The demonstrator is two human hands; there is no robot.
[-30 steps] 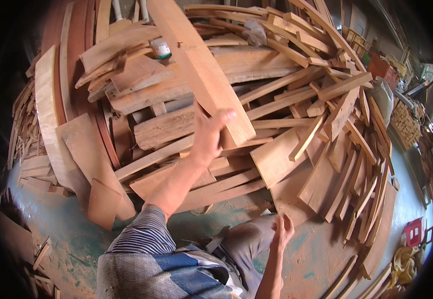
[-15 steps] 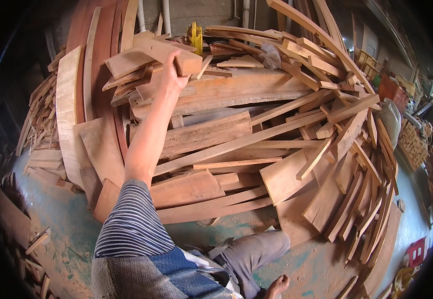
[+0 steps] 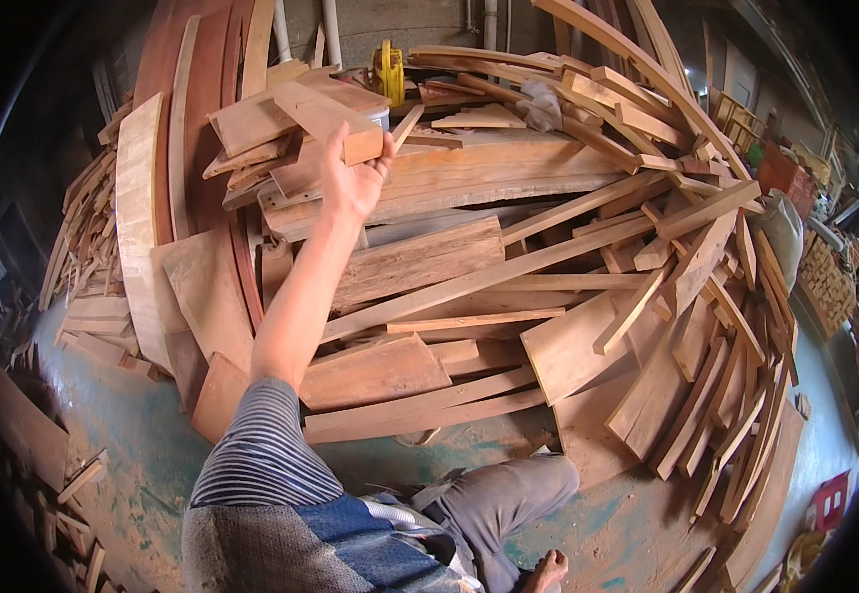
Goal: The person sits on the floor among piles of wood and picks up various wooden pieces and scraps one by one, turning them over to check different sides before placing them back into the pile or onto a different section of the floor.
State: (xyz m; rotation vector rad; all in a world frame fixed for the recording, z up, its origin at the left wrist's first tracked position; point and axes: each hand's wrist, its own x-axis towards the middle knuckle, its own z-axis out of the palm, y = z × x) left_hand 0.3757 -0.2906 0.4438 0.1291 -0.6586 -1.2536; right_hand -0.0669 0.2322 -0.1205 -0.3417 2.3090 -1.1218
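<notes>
My left hand (image 3: pixel 357 178) reaches out to the far pile and grips the near end of a thick wooden block (image 3: pixel 318 111). The thumb presses its left side, and the fingertips show at its right. The block lies or hovers over shorter boards (image 3: pixel 252 124); whether it rests on them I cannot tell. At the lower edge, beside my grey trouser leg (image 3: pixel 499 509), my right hand (image 3: pixel 549 570) is partly cut off. Its fingers look curled, with nothing visible in them.
A long thick beam (image 3: pixel 489 178) crosses the pile in front of me. Many loose boards and strips (image 3: pixel 706 395) lean at the right. Tall planks (image 3: pixel 143 217) stand at the left. A yellow tool (image 3: pixel 387 74) and a pale pail (image 3: pixel 379 118) sit behind the block.
The block's near end has shifted down and slightly left, and its angle has turned. My left hand has lowered with it and altered its grip. The pail now shows behind.
</notes>
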